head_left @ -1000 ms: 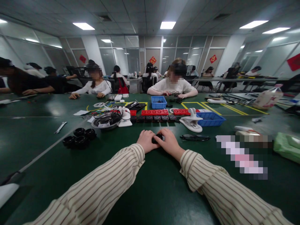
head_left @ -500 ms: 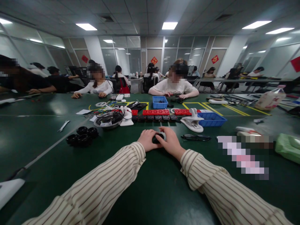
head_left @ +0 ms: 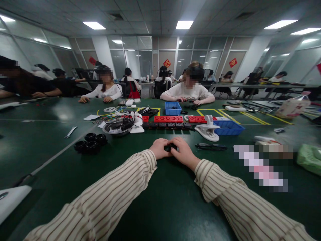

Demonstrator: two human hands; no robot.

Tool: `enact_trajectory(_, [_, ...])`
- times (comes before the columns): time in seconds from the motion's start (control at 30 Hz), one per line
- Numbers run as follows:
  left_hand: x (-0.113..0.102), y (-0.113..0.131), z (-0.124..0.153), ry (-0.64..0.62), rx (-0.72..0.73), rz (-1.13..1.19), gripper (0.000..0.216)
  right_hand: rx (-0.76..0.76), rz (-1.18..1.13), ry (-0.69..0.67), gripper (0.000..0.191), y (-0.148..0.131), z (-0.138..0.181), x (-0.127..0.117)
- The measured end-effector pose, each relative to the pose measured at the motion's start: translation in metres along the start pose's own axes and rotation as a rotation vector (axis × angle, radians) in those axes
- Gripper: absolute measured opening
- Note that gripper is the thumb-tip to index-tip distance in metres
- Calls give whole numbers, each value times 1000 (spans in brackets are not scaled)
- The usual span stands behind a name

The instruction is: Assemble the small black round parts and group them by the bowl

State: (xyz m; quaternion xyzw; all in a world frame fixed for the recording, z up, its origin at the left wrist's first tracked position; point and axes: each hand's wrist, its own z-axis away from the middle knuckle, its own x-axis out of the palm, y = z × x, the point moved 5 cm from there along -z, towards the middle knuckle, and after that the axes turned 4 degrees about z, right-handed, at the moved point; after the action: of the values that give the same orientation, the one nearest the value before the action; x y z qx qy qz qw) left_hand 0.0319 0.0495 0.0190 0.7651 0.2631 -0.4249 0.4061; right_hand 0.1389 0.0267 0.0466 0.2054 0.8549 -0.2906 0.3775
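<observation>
My left hand [head_left: 159, 148] and my right hand [head_left: 183, 150] meet on the green table [head_left: 163, 201], fingers curled round a small black part [head_left: 170, 147] held between them. Most of the part is hidden by my fingers. Both arms wear striped sleeves. A pair of black glasses [head_left: 210, 146] lies just right of my right hand. A cluster of black round caps [head_left: 90, 142] sits to the left of my left hand.
Beyond my hands lie red and black power strips [head_left: 168, 122], a metal bowl of cables [head_left: 117, 126], a white clamp [head_left: 208, 129] and two blue bins [head_left: 227, 127]. A wrench [head_left: 70, 132] lies far left. Other people sit working across the table.
My fingers have closed tighter over the black part, hiding more of it. The view has shifted slightly; my hands stay in the same spot.
</observation>
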Motion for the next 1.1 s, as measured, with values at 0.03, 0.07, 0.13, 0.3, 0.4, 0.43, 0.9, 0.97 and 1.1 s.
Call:
enact_trajectory(0.03, [2,-1,0,-20,9,15,35,-18,-14,-7,24,-2,1,0])
enact_trajectory(0.07, [3,-2,0,-36,11,21,34,-26,-22,-8,27,-3,2,0])
enact_trajectory(0.13, [5,-2,0,-46,0,14,38,-20,-22,7,30,-3,3,0])
enact_trajectory(0.3, [1,2,4,6,-62,-25,60,59,26,70,23,5,1,-1])
enact_trajectory(0.4, [-2,5,5,39,-88,-62,54,123,70,83,23,13,0,1])
enact_trajectory(0.43, [-3,6,5,49,-93,-78,50,143,81,84,23,15,-1,2])
enact_trajectory(0.9, [-2,1,3,-9,-59,-43,52,61,55,65,23,7,1,1])
enact_trajectory(0.97, [-3,3,5,14,-84,-65,56,152,91,92,30,14,1,1])
enact_trajectory(1.1, [-4,6,6,39,-100,-118,50,219,132,98,27,22,0,2])
